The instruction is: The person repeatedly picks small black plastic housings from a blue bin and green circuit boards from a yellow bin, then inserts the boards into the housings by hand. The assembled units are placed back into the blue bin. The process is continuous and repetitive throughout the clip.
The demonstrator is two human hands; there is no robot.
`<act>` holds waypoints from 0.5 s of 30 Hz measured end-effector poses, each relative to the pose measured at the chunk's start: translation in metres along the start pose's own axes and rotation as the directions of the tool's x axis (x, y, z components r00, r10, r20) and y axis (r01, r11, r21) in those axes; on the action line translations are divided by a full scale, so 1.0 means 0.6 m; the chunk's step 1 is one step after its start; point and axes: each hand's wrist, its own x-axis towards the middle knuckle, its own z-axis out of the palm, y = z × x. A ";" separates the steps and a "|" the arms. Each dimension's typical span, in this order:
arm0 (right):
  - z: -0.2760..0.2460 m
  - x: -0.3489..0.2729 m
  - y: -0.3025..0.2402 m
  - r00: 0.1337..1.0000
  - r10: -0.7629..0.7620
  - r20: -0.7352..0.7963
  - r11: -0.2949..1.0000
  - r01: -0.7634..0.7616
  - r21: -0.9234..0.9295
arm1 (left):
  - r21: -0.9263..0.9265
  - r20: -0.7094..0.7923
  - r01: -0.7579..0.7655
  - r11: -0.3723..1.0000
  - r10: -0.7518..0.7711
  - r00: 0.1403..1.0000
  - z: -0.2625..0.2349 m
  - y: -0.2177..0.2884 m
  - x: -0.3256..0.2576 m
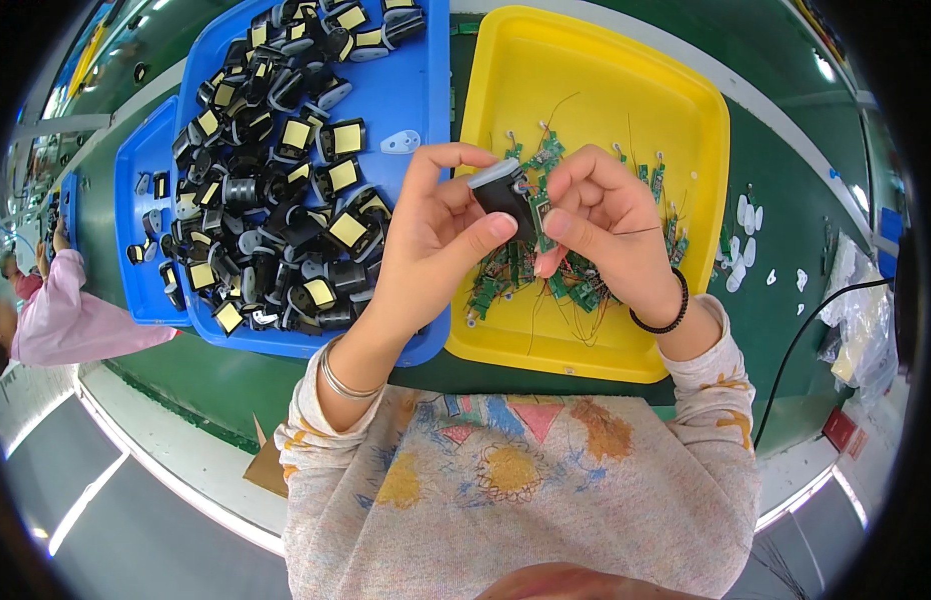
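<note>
My left hand (pixel 441 225) grips a black plastic housing with a grey end cap (pixel 505 192), thumb on its near side and fingers behind. Pinched in my right hand (pixel 606 225) is a small green circuit board (pixel 543 218), held upright against the housing's right side. A thin wire trails from the right hand. Both hands are over the yellow tray (pixel 676 80), where several more green circuit boards (pixel 581 290) with thin wires lie in a loose heap. Whether the board is inside the housing or only beside it, I cannot tell.
Left of the yellow tray, a blue tray (pixel 438 90) holds many black housings with pale yellow pads (pixel 348 230). A smaller blue tray (pixel 136 280) adjoins it. White oval pieces (pixel 746 220), a clear plastic bag (pixel 856 310) and a black cable (pixel 806 325) lie right. Another person (pixel 76 310) sits far left.
</note>
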 end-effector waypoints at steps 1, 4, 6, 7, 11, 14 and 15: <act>-0.001 0.000 -0.001 1.000 0.000 0.003 1.000 0.000 0.000 | -0.015 -0.003 0.028 0.999 -0.028 1.000 0.000 0.003 0.000; 0.000 0.001 0.000 0.999 0.033 0.007 0.998 -0.033 0.045 | -0.029 -0.001 0.049 0.998 -0.049 0.999 0.001 0.004 0.000; 0.001 0.001 0.002 0.999 0.044 0.006 0.997 -0.044 0.066 | -0.017 -0.014 0.030 0.999 -0.030 0.999 0.004 0.002 -0.002; 0.001 0.002 0.003 0.999 0.039 0.002 0.997 -0.039 0.066 | -0.005 -0.027 0.015 1.000 -0.015 1.000 0.007 0.001 -0.002; -0.001 0.002 0.004 0.999 0.038 0.000 0.999 -0.038 0.017 | 0.164 -0.002 -0.067 0.984 0.068 0.998 -0.004 -0.013 -0.002; -0.005 0.004 0.003 1.000 0.010 0.012 0.998 -0.009 -0.061 | 0.163 -0.036 -0.120 0.979 0.127 0.991 0.001 -0.019 -0.002; -0.005 0.005 0.003 0.999 0.022 0.025 0.998 -0.021 -0.065 | 0.245 -0.027 -0.145 0.959 0.156 0.987 -0.001 -0.019 -0.003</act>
